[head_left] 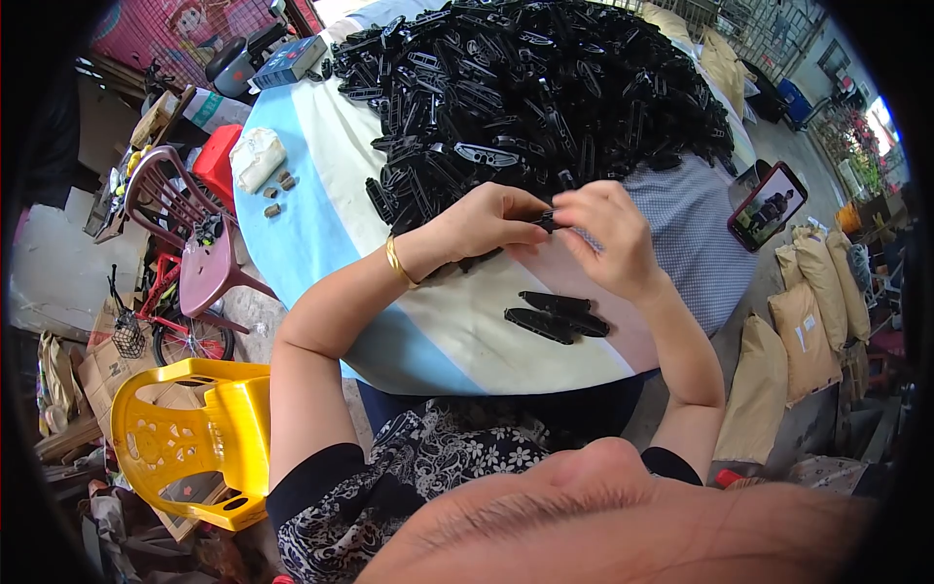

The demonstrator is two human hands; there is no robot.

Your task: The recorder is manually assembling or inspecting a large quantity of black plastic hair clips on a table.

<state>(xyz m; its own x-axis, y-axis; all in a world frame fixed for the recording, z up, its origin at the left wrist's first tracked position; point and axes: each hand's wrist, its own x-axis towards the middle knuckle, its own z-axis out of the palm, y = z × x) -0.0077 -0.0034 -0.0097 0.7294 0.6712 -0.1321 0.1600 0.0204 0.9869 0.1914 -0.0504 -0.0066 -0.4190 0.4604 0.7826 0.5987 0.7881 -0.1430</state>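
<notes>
A round surface [321, 165] covered in a cloth of pale blue, white and pink bands fills the middle of the view, with a checked cloth over its right part. A large heap of black plastic parts [545, 88] covers its far half. On the near side of that heap, at mid-surface, both hands meet over one small black part [547, 222]: the left hand [486, 222] pinches it with fingers closed on its left end, and the right hand [608, 238] closes thumb and fingers on its right end — so each grip is clamped on that same piece, held just above the cloth. A gold bangle [394, 263] circles the left wrist.

Nearer than the heap, just below the right hand, lie a few finished black pieces [556, 316] side by side on the pink band. Left of the heap sit a crumpled white bag [255, 156] and some small brown bits [280, 190] beside it; what the bag holds cannot be told. A blue box [290, 60] rests at the heap's far-left edge. Right of the heap a phone [767, 206] stands lit.

Around the surface the room is crowded — a yellow plastic chair [190, 438] and a maroon chair [185, 234] to the left of the heap, full tan sacks [808, 321] stacked to its right.
</notes>
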